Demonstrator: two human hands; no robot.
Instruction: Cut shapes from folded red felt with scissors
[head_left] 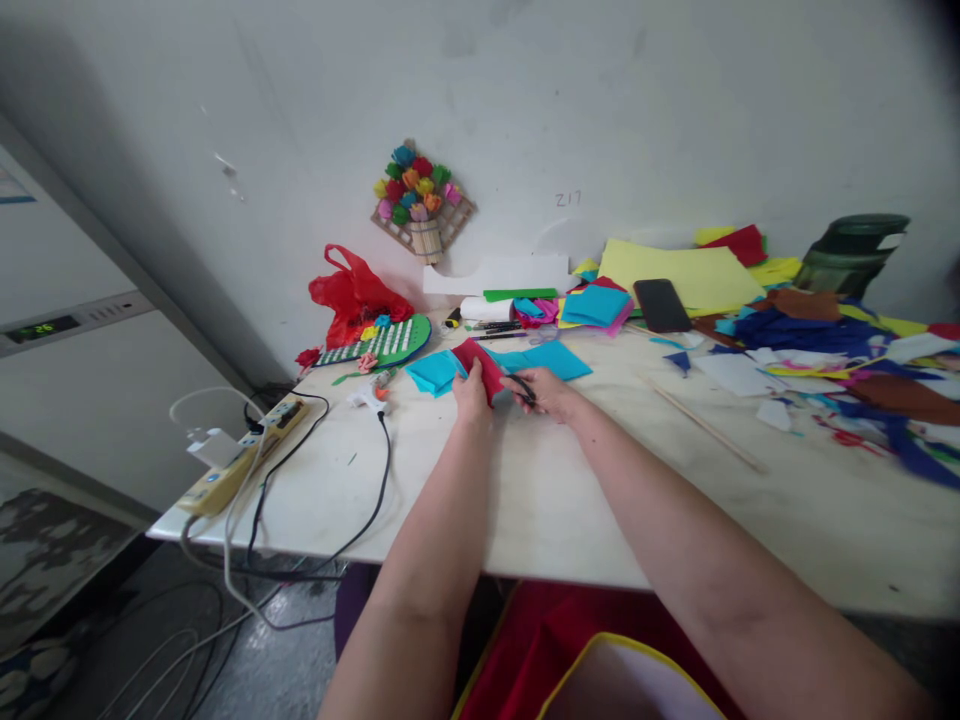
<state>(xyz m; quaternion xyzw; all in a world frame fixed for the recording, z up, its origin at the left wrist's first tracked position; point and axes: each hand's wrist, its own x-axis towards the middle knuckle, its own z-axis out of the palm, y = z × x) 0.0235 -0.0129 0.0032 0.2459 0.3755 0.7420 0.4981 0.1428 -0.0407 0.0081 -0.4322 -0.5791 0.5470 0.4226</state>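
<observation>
My left hand (472, 391) is closed on a folded piece of red paper (480, 360), held just above the table. In my right hand (546, 393) is a pair of dark-handled scissors (523, 389), close to the right edge of the red paper. Their blades are mostly hidden, so I cannot tell whether they touch the paper. Behind both hands lie pieces of blue paper, one on the left (433, 373) and one on the right (556, 359).
A glue gun (369, 398) with a black cord and a yellow power strip (225, 475) are on the left. A wooden stick (709, 428) lies at right, near heaped paper scraps (795, 330). A phone (661, 305) and a red plastic bag (356, 293) are at the back.
</observation>
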